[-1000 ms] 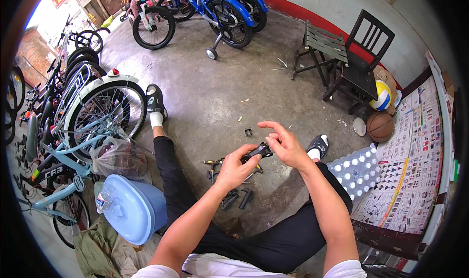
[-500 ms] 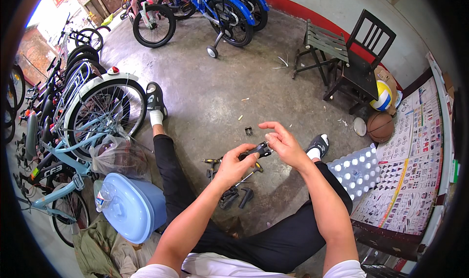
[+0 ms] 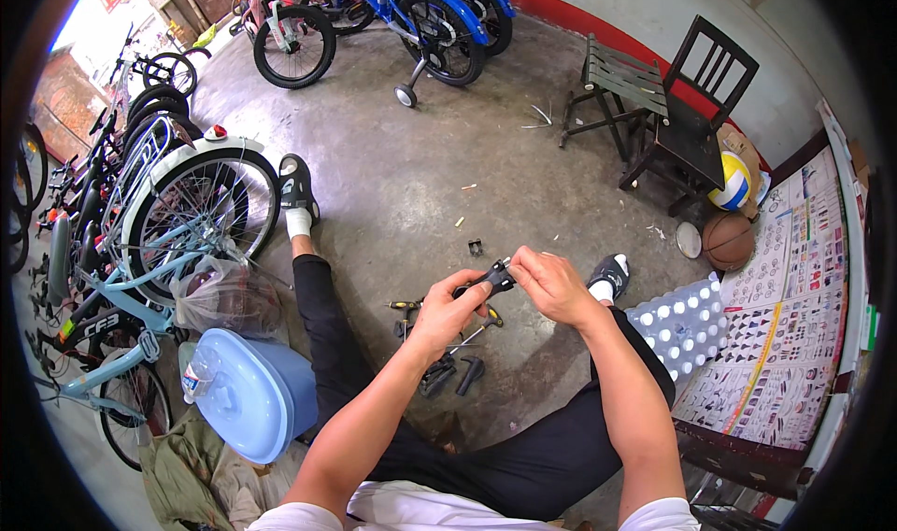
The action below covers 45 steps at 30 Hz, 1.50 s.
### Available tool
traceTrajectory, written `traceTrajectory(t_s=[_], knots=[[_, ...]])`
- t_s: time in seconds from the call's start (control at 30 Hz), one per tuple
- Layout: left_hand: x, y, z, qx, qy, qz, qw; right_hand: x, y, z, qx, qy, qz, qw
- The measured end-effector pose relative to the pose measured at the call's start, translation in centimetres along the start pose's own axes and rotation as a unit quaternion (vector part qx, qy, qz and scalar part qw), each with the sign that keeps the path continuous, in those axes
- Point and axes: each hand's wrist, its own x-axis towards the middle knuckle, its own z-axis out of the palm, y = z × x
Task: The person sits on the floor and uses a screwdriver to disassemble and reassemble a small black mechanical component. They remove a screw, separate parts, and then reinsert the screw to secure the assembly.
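Note:
Out in front of me, above the floor between my legs, my left hand (image 3: 441, 312) grips a small black part (image 3: 497, 278) with silver metal at its far end. Its exact kind cannot be made out. At that silver end, the fingers of my right hand (image 3: 551, 286) are pinched together on the part, hiding some of it. On the floor below lie tools with yellow-and-black handles (image 3: 491, 318), partly covered by my left hand and forearm. A black angled piece (image 3: 471, 375) lies near them, and a little black clamp-like piece (image 3: 476, 247) rests farther out.
Bicycles (image 3: 201, 213) crowd my left, beside a blue lidded tub (image 3: 254, 391). More bikes (image 3: 402, 27) stand at the back. On the right are a folding stool (image 3: 624, 83), a dark chair (image 3: 696, 139), a basketball (image 3: 728, 241) and a pack of white-capped bottles (image 3: 680, 325).
My right hand's raised, spread fingers have closed onto the silver end of the black part. My left hand still holds the part, which has shifted slightly.

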Motion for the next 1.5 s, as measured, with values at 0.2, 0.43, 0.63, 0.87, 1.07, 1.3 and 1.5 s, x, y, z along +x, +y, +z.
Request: traceTrajectory(t_s=[0.2, 0.43, 0.63, 0.87, 1.07, 1.3, 1.5], knots=[[0.0, 0.2, -0.1, 0.017, 0.014, 0.019, 1.000, 0.0, -0.2, 0.5, 0.007, 0.005, 0.056, 0.998], [0.0, 0.0, 0.2, 0.043, 0.007, 0.036, 0.998, 0.1, 0.0, -0.3, 0.055, 0.000, 0.127, 0.990], [-0.3, 0.3, 0.3, 0.066, -0.004, 0.049, 0.997, 0.0, 0.0, -0.7, 0.052, -0.014, 0.064, 0.996], [-0.5, 0.8, 0.3, 0.078, -0.022, 0.058, 0.995, 0.1, -0.2, -0.8, 0.028, 0.020, 0.013, 0.999], [-0.5, 0.7, 0.4, 0.078, -0.026, 0.060, 0.995, 0.2, -0.5, -0.6, 0.017, 0.021, -0.006, 1.000], [-0.6, 0.7, 0.0, 0.102, -0.034, 0.090, 0.990, 0.2, -0.9, -0.5, -0.005, 0.014, -0.009, 1.000], [-0.5, 0.4, 0.1, 0.107, -0.030, 0.091, 0.990, 0.1, -0.6, 0.1, 0.027, 0.038, 0.024, 0.999]])
